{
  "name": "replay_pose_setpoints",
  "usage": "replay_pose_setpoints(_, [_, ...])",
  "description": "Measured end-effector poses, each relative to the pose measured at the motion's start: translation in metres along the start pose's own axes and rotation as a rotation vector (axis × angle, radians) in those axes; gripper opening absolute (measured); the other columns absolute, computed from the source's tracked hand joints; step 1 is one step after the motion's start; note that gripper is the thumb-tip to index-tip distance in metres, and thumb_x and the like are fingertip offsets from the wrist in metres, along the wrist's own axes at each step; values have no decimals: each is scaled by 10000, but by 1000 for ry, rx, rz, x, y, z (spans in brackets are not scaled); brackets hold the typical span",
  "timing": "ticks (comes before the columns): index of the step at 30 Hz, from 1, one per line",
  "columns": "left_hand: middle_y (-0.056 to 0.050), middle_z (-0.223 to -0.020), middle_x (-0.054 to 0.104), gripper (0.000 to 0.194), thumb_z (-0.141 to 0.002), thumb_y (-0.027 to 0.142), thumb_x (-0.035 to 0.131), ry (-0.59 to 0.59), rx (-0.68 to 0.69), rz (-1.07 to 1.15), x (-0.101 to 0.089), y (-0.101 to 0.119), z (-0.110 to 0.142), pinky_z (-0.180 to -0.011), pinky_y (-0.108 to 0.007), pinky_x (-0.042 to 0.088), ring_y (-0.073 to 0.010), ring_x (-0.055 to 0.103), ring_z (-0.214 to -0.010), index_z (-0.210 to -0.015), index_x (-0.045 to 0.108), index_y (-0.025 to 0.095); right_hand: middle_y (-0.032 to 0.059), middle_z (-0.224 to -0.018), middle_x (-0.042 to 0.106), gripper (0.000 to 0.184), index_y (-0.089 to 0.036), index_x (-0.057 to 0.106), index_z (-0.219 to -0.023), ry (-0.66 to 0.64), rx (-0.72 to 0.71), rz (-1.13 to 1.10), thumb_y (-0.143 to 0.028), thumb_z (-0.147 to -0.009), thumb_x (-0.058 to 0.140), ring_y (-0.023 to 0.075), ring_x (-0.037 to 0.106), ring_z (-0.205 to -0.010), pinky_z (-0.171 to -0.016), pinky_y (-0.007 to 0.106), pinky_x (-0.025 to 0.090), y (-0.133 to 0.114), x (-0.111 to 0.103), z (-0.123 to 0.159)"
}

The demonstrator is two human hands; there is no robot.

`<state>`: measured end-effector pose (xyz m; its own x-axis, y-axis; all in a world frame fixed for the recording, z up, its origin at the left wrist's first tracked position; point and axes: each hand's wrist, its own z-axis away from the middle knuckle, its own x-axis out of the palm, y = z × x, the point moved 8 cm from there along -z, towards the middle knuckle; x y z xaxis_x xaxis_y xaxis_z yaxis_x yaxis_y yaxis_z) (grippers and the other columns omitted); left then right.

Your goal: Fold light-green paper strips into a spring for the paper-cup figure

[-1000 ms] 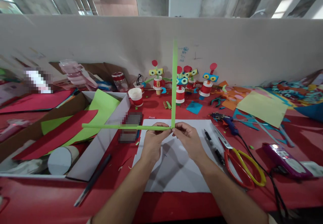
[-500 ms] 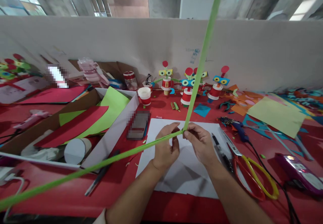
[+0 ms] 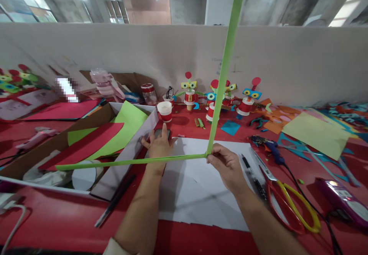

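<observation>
Two long green paper strips [image 3: 226,71] meet at a right-angle corner. My right hand [image 3: 225,165] pinches that corner between thumb and fingers, above the white paper [image 3: 198,193]. One strip rises up and away; the other runs left across my left wrist. My left hand [image 3: 159,146] has its fingers spread and holds nothing. It is over the phone [image 3: 166,133], mostly covering it; whether it touches the phone I cannot tell. A paper cup [image 3: 165,112] with a red band stands just beyond its fingertips.
At left is a white box [image 3: 126,147] with coloured paper. Scissors [image 3: 291,205], a pen [image 3: 254,176] and a glue gun [image 3: 268,146] lie at right. Paper-cup robot figures [image 3: 189,94] stand at the back. A dark pen [image 3: 115,201] lies front left.
My left hand has let go near the strips' corner and moved left over the phone, fingers spreading. The left-running strip has swung up to nearly level. My right hand keeps its pinch.
</observation>
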<state>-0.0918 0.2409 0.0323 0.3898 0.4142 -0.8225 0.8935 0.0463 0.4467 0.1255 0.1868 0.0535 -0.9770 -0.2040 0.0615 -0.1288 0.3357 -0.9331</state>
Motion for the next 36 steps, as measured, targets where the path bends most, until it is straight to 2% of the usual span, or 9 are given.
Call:
replay_pose_setpoints(9, [-275, -974, 707, 626, -878, 486, 469, 13, 72, -92, 8, 0, -2, -1007, -698, 108, -462, 406, -1254, -1361, 493, 87, -10, -727, 526, 65, -223, 636, -756, 0, 27, -20, -257, -809, 654, 133, 481, -658, -598, 259, 403, -2, 4, 1])
replay_pose_setpoints(15, [-216, -1024, 718, 485, -869, 362, 522, 70, 39, -15, 2, -2, -10, -1036, -665, 144, -423, 408, -1283, -1296, 558, 135, -13, -730, 534, 47, -217, 642, -768, 3, 37, -48, -240, -808, 652, 122, 481, -660, -599, 244, 397, 0, 4, 1])
replay_pose_setpoints(17, [-166, -1051, 717, 414, -842, 238, 532, 77, 1, 100, -4, 7, -10, -1042, -593, 243, -371, 466, -1243, -1244, 604, 175, -13, -725, 553, 45, -216, 646, -780, 26, 62, -48, -252, -806, 655, 122, 494, -660, -605, 243, 400, 4, 1, 0])
replay_pose_setpoints(19, [-112, -1025, 722, 384, -782, 138, 543, -9, 22, 309, -3, 26, -3, -992, -482, 371, -302, 576, -1087, -1138, 669, 207, -11, -703, 582, 59, -211, 652, -791, 66, 108, -46, -269, -800, 660, 124, 509, -652, -606, 246, 402, 9, -2, -1])
replay_pose_setpoints(21, [-72, -956, 722, 348, -728, 124, 579, -226, 51, 616, 8, 51, 13, -860, -407, 469, -247, 626, -904, -1038, 702, 222, -8, -676, 609, 82, -205, 658, -790, 112, 158, -46, -286, -788, 668, 125, 514, -634, -596, 247, 398, 15, -6, -2])
replay_pose_setpoints(24, [-74, -1051, 684, 378, -685, 163, 643, -508, 106, 1012, 18, 89, 48, -757, -336, 502, -204, 612, -856, -1058, 677, 219, -17, -637, 606, 98, -197, 659, -750, 157, 199, -43, -292, -759, 682, 117, 496, -595, -577, 245, 392, 19, -9, -4])
replay_pose_setpoints(26, [-72, -1074, 653, 419, -685, 143, 624, -503, 80, 1165, 16, 97, 62, -736, -309, 505, -180, 602, -838, -1097, 645, 219, -27, -618, 590, 94, -197, 658, -729, 155, 207, -41, -285, -744, 686, 112, 490, -580, -577, 245, 394, 20, -10, -6])
replay_pose_setpoints(31, [-56, -992, 652, 343, -704, 100, 585, -278, 68, 1177, 5, 88, 62, -798, -306, 485, -178, 592, -865, -1011, 684, 214, -33, -602, 576, 97, -194, 651, -697, 140, 222, -29, -279, -731, 683, 108, 492, -580, -582, 242, 390, 19, -10, -7])
replay_pose_setpoints(36, [-34, -776, 701, 195, -652, 137, 699, -481, -219, 1480, 30, 78, 57, -725, -288, 494, -153, 616, -722, -841, 721, 181, -26, -600, 587, 108, -188, 653, -697, 129, 257, -26, -290, -717, 683, 113, 495, -583, -588, 252, 385, 19, -11, -7])
